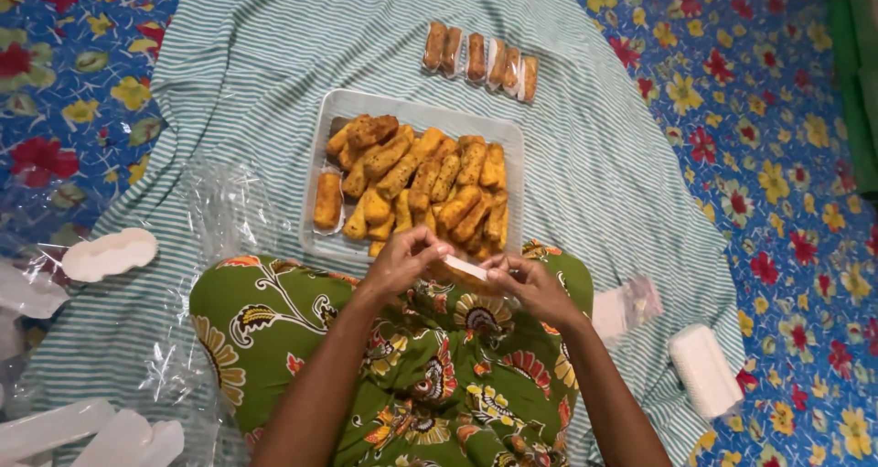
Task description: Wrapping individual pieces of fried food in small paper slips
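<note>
While the person sits over a lap of green flower-patterned cloth, the left hand and right hand meet just below the clear rectangular plastic tray heaped with golden-brown fried rolls. Both hands pinch, fingers closed, a fried roll in a clear plastic wrapper between them. Beyond the tray, a row of wrapped rolls lies on the teal-striped cloth.

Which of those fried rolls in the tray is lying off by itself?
The roll at the tray's left edge. It lies upright and alone, with a gap between it and the heaped pile filling the rest.
</note>
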